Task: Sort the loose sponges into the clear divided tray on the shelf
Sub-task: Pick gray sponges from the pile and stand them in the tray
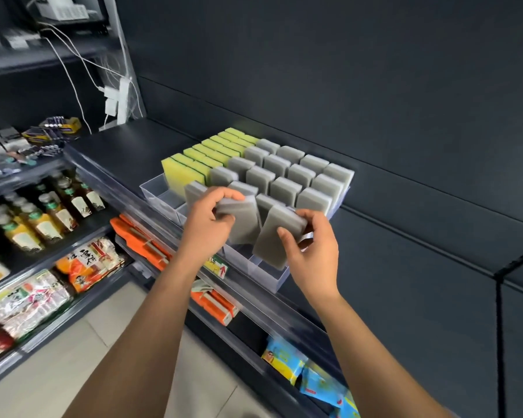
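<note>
left hand (pixel 209 220) grips one grey sponge (pixel 242 221), fingers curled over its top. right hand (pixel 313 254) pinches a second grey sponge (pixel 274 236) by its upper end. both stand long axis down, slightly tilted, over the clear tray (pixel 274 276) on the shelf (pixel 118 146). the second looks nearer an empty front cell. filled rows crowd close behind.

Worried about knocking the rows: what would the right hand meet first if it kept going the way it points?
Probably the standing grey sponges in the clear divided tray, just beyond the grey sponge the right hand grips; depth is unclear.
</note>
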The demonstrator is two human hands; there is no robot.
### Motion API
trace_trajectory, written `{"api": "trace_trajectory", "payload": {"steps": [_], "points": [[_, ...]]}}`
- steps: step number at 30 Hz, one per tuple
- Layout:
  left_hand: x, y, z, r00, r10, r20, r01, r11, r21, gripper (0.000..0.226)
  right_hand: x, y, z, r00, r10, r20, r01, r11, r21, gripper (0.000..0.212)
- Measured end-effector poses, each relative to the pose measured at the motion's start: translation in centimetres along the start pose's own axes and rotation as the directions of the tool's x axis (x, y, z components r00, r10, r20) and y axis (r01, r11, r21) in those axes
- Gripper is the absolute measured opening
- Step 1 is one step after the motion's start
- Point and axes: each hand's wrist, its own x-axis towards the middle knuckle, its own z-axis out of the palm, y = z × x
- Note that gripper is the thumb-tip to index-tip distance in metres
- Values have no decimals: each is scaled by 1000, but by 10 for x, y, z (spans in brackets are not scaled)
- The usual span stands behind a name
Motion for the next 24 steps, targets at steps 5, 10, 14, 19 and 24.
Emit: {"api": "trace_trajectory", "payload": {"steps": [5, 10, 14, 19, 24], "points": [[9, -3, -3, 995, 34, 90, -30, 999, -42, 37, -4, -6, 6, 999, -23, -47, 18, 995, -98, 31], [21, -5, -9, 983, 56, 173, -51, 998, -37, 38, -14, -20, 14, 993, -41, -115, 13, 974, -228, 29], [29, -9, -14, 971, 97, 220, -96, 995, -15, 38, -25, -27, 20, 983, -34, -181, -27, 946, -324, 28], [36, -14, -18, 945, 140, 295, -150, 989, 9, 38, -30, -32, 25, 975, -62, -213, -40, 897, -441, 29], [40, -21, -21, 919, 161, 360, -181, 983, 22, 41, -35, -32, 36, 987, -14, -163, -73, 852, -518, 34]]}}
